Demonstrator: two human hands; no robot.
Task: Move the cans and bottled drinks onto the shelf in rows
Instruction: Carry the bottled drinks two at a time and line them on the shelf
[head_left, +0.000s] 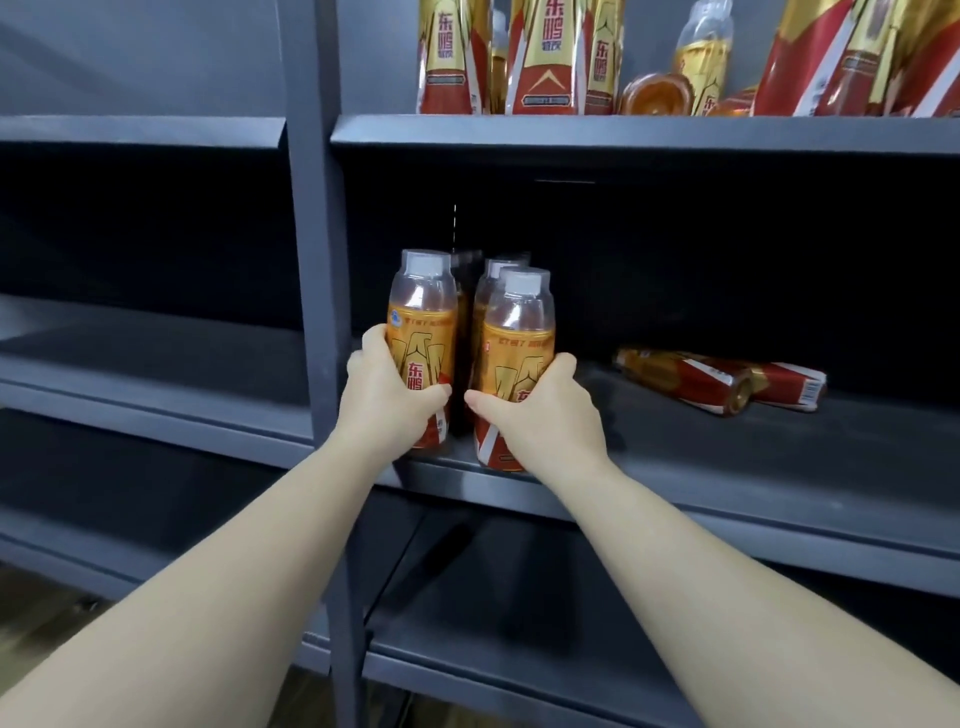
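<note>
Left hand (387, 400), right hand (545, 415) hold bottles (422, 322) on shelf (727, 467).

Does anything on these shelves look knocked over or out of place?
Yes. Two fallen bottles lie on their sides on the middle shelf, right of the upright bottles that the left hand and right hand grip. A tipped bottle lies among standing ones on the top shelf.

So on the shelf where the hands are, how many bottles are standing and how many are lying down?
Standing bottles: 3
Lying bottles: 2
Total: 5, though the dark behind may hide more.
</note>
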